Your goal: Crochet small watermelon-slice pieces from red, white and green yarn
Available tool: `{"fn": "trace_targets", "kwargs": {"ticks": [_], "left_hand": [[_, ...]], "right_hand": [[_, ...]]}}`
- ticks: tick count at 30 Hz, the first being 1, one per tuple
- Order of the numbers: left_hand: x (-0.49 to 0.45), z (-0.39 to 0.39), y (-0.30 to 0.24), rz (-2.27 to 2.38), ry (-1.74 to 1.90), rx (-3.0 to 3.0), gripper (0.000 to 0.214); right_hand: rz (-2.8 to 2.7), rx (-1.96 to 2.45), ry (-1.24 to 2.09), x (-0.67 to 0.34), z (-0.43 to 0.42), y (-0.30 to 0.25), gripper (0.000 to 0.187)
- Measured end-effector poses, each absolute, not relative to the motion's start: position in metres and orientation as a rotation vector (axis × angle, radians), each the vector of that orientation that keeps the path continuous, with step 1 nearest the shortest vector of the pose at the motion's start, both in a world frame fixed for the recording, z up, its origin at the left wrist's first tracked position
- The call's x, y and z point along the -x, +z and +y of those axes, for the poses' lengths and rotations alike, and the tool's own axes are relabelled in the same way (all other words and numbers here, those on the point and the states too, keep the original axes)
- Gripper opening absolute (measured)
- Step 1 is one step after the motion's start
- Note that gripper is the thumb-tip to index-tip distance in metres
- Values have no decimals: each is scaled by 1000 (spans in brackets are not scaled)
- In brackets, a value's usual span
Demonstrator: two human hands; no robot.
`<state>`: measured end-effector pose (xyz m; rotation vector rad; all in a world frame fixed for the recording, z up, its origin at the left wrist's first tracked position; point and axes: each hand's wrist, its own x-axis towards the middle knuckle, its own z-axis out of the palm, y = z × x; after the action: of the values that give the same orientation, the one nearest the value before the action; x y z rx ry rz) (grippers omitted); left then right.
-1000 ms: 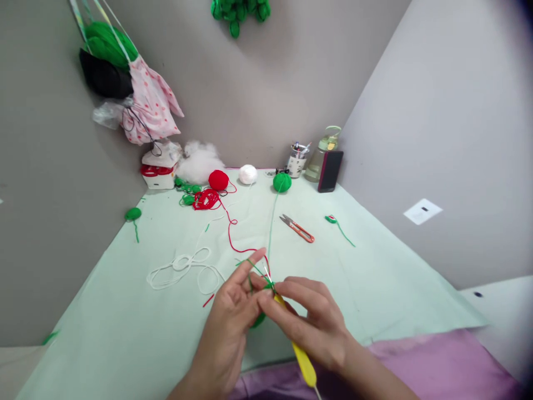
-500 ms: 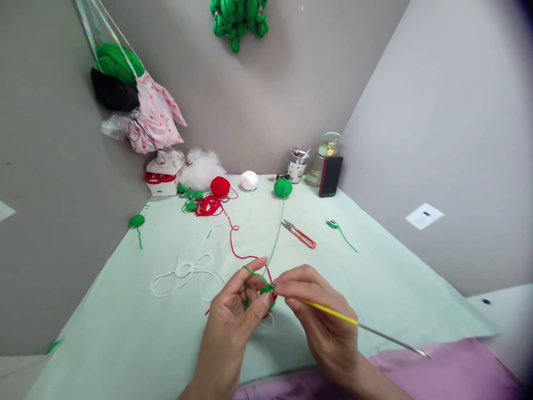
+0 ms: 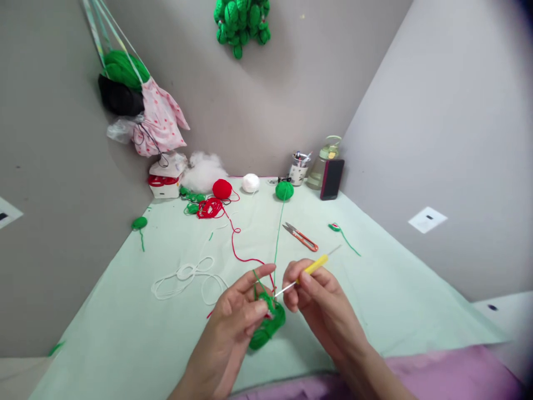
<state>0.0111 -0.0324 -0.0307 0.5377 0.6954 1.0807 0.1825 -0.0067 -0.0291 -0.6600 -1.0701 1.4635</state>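
**Yellow-handled hook (image 3: 317, 264) at the edge of a green crocheted piece (image 3: 266, 332)**

At the lower centre of the frame, the left hand (image 3: 233, 316) pinches the green crocheted piece between thumb and fingers, its index finger stretched out with green yarn looped over it. A little red and white shows near the thumb. Just to the right, the right hand (image 3: 320, 291) pinches the hook's handle between thumb and fingers; the metal tip points down and left to the piece's upper edge, too small to tell whether it sits inside a stitch.

A green yarn ball (image 3: 284, 190) lies on the surface (image 3: 137, 333) at upper centre, its strand running down toward the hands. Orange snips (image 3: 300, 237) lie right of that strand. Red yarn (image 3: 238, 253) trails from the centre left to the hands, and loose white cord (image 3: 183, 273) loops left of them.
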Motion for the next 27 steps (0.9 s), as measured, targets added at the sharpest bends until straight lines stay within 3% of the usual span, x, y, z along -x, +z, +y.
{"fn": "trace_targets", "kwargs": {"ticks": [9,16,21,23,27], "left_hand": [[-21,-35,-32,939,1266,-670,38],[-24,-35,-29,945,1311,-625,62],[-27,-34,-27,817,1283,-485,62],[-25,-33,-27,740,1199,-418,58],[-24,-32,-27,812,1239,-457,51]], "right_hand": [[-1454,696,954,-176,-13,-29,15],[-1512,725,799,-172,-12,-30,15],[-1778,719,277,-178,-22,-45,36],[-1739,717,275,-181,-23,-42,35],[-1511,757,602,-183,-20,-28,19]]}}
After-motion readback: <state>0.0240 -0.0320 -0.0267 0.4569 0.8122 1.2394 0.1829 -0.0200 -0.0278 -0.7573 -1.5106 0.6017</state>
